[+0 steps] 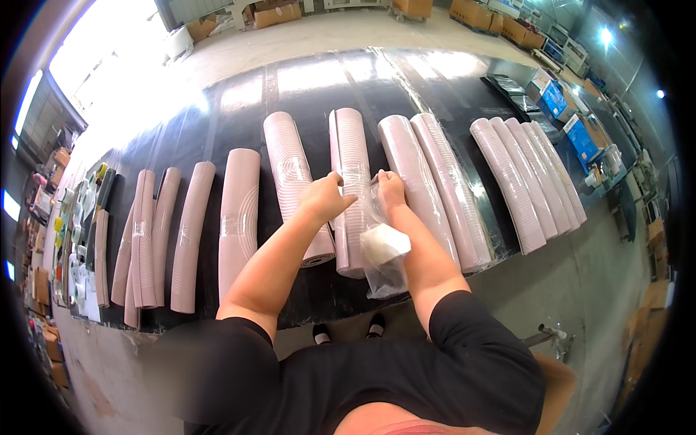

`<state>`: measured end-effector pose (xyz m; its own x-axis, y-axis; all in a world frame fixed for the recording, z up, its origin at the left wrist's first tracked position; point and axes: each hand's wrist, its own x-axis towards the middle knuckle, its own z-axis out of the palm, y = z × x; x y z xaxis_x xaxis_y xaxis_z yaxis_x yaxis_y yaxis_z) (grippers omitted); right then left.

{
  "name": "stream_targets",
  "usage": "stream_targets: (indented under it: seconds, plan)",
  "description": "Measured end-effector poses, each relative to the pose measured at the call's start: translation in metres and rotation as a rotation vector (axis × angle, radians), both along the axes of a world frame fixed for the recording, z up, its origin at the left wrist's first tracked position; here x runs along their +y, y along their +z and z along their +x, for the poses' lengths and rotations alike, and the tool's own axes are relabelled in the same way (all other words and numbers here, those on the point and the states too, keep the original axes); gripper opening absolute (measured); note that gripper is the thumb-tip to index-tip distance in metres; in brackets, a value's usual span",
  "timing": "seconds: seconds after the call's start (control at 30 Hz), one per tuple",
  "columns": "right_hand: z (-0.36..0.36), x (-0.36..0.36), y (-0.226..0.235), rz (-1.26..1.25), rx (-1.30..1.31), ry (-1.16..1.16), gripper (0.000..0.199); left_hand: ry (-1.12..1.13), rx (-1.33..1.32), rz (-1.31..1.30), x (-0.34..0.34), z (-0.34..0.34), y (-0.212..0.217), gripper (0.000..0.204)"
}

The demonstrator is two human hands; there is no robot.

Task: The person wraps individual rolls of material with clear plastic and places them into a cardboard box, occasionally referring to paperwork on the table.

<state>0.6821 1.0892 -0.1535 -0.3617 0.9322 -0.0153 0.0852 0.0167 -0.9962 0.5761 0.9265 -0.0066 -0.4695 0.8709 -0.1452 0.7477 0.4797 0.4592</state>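
Bagging step in hand: left hand [328, 196] and right hand [390, 185] pinch the clear plastic bag [380, 250] mouth against the rolled pink mat [351, 185]. Next, in my judgement, the mouth must spread wider.

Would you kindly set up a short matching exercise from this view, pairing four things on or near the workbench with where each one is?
Things:
1. left hand
2. clear plastic bag
3. blue boxes
4. black shoes

Places:
A. far right of the black table
B. on the floor under the near table edge
C. on the middle pink rolled mat
D. hanging from the right hand

Pairs: 1-C, 2-D, 3-A, 4-B
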Motion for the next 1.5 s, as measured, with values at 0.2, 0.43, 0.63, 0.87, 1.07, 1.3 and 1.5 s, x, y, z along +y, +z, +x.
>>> stream_targets:
  seconds: [0.2,0.43,0.63,0.87,1.07,1.3,1.5]
  plan:
    - [0.014,-0.007,0.077,-0.125,0.386,0.397,0.028,-0.073,0.053,0.003,0.021,-0.016,-0.015,0.063]
    - [0.041,-0.018,0.066,0.174,-0.661,0.409,0.065,-0.025,0.143,-0.092,0.015,-0.022,-0.032,0.052]
    - [0.023,-0.054,0.084,0.005,-0.684,0.504,0.068,-0.189,0.532,-0.152,0.014,-0.026,-0.046,0.035]
    - [0.016,-0.048,0.072,0.037,-0.678,0.475,0.067,-0.588,0.603,0.033,0.029,-0.041,-0.03,0.024]
    - [0.018,-0.051,0.068,0.061,-0.577,0.455,0.063,-0.623,0.619,0.28,0.047,-0.054,-0.063,0.015]
    - [0.011,-0.03,0.032,0.024,-0.282,0.259,0.045,-0.246,0.137,0.329,0.05,-0.037,-0.065,0.021]
    - [-0.003,-0.03,0.03,0.441,-0.322,0.176,0.022,-0.233,0.081,0.322,0.049,-0.041,-0.068,0.024]
